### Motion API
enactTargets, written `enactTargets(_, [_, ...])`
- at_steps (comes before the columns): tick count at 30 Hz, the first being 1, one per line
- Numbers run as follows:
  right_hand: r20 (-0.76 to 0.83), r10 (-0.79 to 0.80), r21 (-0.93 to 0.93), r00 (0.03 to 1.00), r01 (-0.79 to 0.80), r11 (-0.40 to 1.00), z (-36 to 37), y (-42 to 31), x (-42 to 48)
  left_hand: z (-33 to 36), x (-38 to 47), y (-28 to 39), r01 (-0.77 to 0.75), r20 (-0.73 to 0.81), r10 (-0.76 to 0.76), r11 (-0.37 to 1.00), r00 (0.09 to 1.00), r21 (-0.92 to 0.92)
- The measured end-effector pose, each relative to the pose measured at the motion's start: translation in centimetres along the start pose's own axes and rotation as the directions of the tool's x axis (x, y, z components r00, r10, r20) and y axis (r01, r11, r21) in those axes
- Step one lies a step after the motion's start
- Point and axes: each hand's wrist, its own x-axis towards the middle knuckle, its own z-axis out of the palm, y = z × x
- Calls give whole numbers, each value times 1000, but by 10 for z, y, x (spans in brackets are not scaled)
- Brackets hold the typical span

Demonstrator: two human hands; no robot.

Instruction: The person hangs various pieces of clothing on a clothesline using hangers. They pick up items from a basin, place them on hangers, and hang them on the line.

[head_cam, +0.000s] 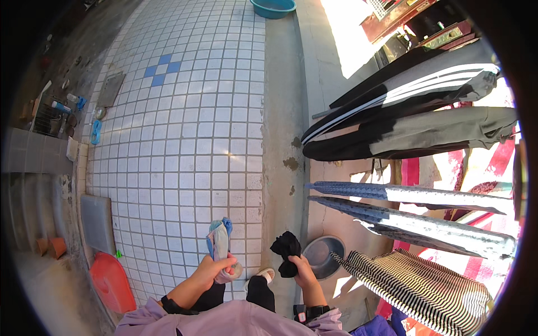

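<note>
My left hand (pixel 215 269) is closed around a bundle of light-coloured cloth (pixel 219 241) with blue parts, held over the white tiled floor. A crumpled black cloth (pixel 286 248) is gripped in my right hand (pixel 300 271), just left of a round grey metal basin (pixel 323 256) on the ground. Farther right hang a black-and-cream striped garment (pixel 420 285), two narrow patterned blue-grey pieces of cloth (pixel 403 195), and dark trousers (pixel 391 134), one pair with white side stripes. Sunlight falls on their right parts.
A teal basin (pixel 274 8) stands at the top of the view. Along the left edge are a red plastic basin (pixel 111 282), a grey slab (pixel 98 223), blue slippers (pixel 96 132) and orange flowerpots (pixel 56 248). A concrete strip (pixel 283 126) borders the tiles.
</note>
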Motion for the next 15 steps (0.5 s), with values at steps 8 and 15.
enactTargets(8, [362,-235,-306,902,353,884,226,-195,-43,-17,-27,203,-200,176,197,980,964,-2])
enactTargets(15, [640,-223,-373,736,551,747,346,-314,34,33,31,388,-268,348,279,960,895,-79])
